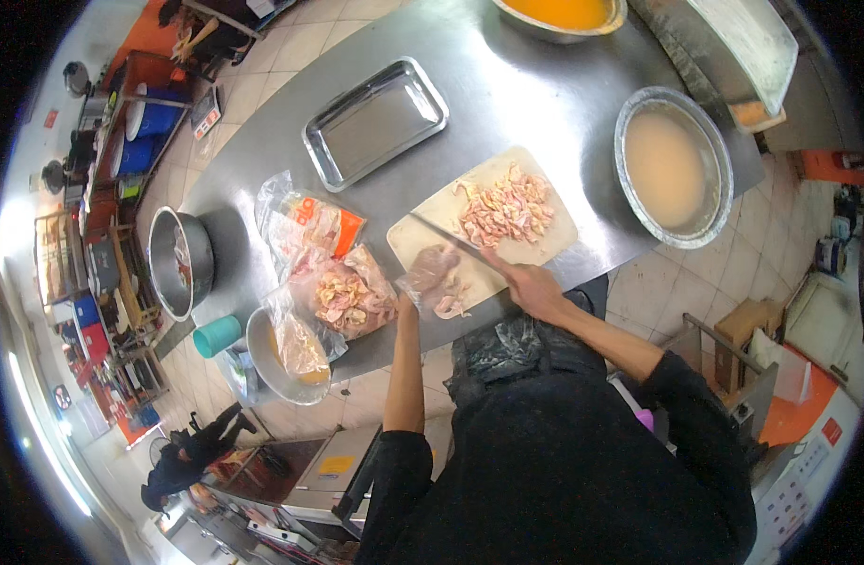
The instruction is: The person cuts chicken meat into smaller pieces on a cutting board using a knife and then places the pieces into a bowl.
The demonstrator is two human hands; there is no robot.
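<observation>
My right hand [535, 288] grips a kitchen knife [449, 233], its blade laid diagonally across a white cutting board [552, 247]. My left hand [434, 270], in a loose clear plastic glove, rests on the board's near left part, beside the blade. A few strips of raw meat, apparently chicken [453, 305], lie by its fingers; what is under the glove is hidden. Beyond the blade a pile of cut raw chicken pieces [508, 205] covers the far part of the board. Left of my wrist sits an open plastic bag of raw chicken [350, 300].
A metal tray [375, 127] lies beyond the board. A basin of cloudy liquid [668, 169] stands right, a bowl of orange liquid [559, 10] at the far edge. Leftward are a printed bag [319, 219], a bowl [262, 346], a green cup [217, 336] and a steel bowl [199, 254].
</observation>
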